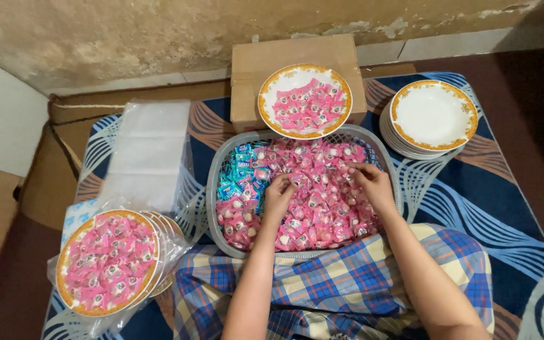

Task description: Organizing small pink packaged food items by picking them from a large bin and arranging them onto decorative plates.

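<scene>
Both hands down in the basket [212, 189] at centre frame, deep among pink sweets [322, 208]. Left hand [278, 198] curled palm-down on the heap, fingers bent into the wrappers; cannot tell whether anything is actually pinched. Right hand [373, 186] just right of it, fingertips drawn together on a pink sweet near the basket's upper right. Hands near each other, not touching. Blue sweets [240, 170] bunched in the basket's upper left corner, clear of both hands.

Round the basket now. Just above it, touching its far rim, a plate [305, 101] with a gold edge, loaded with pink sweets, sitting on a box [247, 69] against the wall. Upper right of frame, a stack of bare plates [432, 116], well apart from the right hand. Lower left, another full plate [107, 261] topping a stack inside a clear bag [181, 242]. Above that, left of the basket, a flat pile of clear bags [149, 151]. Under everything, a blue patterned mat [473, 201]. Checked cloth [347, 264] across the lap at bottom centre, tucked up to the basket's near rim, both forearms crossing over it. Nothing between the hands and the sweets; basket wall low, the plate at the far rim the closest neighbour.
</scene>
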